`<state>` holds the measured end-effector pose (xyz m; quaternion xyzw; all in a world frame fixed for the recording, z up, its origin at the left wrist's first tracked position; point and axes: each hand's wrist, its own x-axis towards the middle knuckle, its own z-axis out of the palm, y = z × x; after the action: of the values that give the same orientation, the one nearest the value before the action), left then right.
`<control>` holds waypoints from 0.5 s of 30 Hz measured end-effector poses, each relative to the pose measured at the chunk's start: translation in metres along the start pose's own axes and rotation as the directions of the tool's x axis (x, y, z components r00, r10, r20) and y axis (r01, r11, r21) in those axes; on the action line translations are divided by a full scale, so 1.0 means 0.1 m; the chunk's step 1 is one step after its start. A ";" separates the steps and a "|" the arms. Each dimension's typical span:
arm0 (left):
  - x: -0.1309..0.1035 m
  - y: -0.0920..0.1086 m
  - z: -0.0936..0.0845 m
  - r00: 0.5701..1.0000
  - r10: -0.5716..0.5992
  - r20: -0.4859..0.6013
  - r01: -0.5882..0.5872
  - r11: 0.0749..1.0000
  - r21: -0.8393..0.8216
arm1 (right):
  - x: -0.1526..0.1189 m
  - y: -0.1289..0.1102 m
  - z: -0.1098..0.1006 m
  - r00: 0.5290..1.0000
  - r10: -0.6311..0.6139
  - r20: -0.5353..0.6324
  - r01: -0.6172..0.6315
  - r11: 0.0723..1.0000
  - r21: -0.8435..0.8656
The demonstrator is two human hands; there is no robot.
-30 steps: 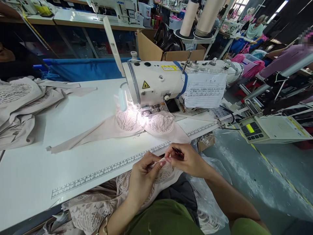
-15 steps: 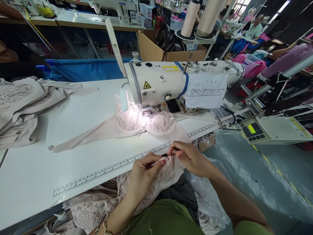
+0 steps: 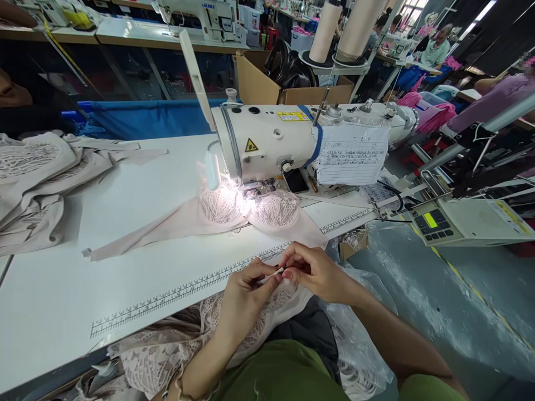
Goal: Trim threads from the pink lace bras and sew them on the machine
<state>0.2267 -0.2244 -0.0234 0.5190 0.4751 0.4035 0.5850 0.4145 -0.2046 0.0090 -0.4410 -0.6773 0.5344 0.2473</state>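
Observation:
Over my lap, at the front edge of the sewing table, my left hand (image 3: 246, 298) is closed in a pinch on the edge of a pale pink lace bra (image 3: 288, 295). My right hand (image 3: 315, 273) meets it there, thumb and fingertips pinched at the same edge. A small dark bit shows between the fingertips; I cannot make out what it is. Beyond the hands, another pale pink bra (image 3: 273, 214) lies under the lit needle area of a white sewing machine (image 3: 263, 139), its side band stretched out to the left.
Folded pale garments (image 3: 33, 184) are stacked at the table's left. A printed ruler (image 3: 179, 292) runs along the front edge. A paper sheet (image 3: 351, 156) hangs on the machine, and a control box (image 3: 468, 223) sits at right. More lace pieces (image 3: 159, 356) lie below the table edge.
My right hand has moved slightly left and down, its fingertips now close against my left fingertips at the lace edge. My left hand and the bra under the machine stay put.

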 end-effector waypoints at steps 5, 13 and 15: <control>0.00 0.02 0.01 1.000 -0.003 -0.001 0.003 1.000 0.002 | -0.01 0.05 0.05 0.998 -0.009 -0.068 0.008 1.000 -0.007; 0.00 0.03 0.01 1.000 0.001 0.000 -0.001 1.000 0.012 | -0.06 0.05 0.04 0.999 -0.026 -0.032 0.026 1.000 0.003; 0.00 0.03 0.02 1.000 -0.003 0.001 0.003 1.000 0.026 | -0.06 0.06 0.04 1.000 -0.024 -0.010 0.024 1.000 -0.006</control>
<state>0.2285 -0.2242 -0.0209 0.5261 0.4807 0.3960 0.5791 0.4161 -0.2118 0.0031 -0.4364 -0.6829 0.5270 0.2558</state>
